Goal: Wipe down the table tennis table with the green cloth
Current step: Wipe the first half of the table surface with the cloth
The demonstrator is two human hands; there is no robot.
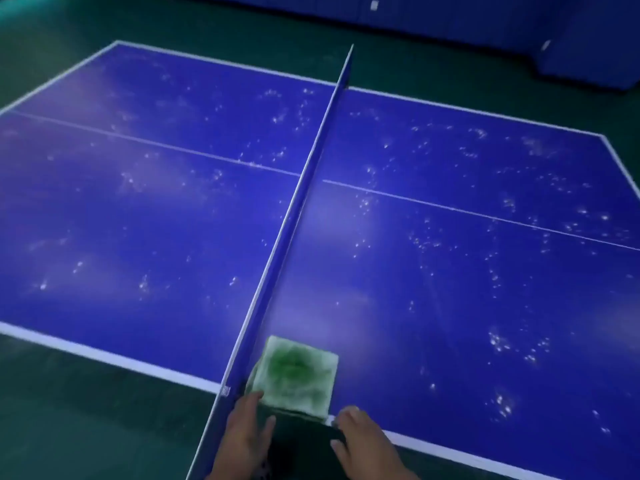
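Beside the net (304,188), left hand (247,433) touches the blotchy green cloth (296,372) with straight fingers (254,400); right hand (362,441) unclear.

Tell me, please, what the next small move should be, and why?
Probably press the right hand onto the green cloth and push it away along the net: the cloth lies folded at the near edge of the table tennis table, and white specks cover the half ahead.
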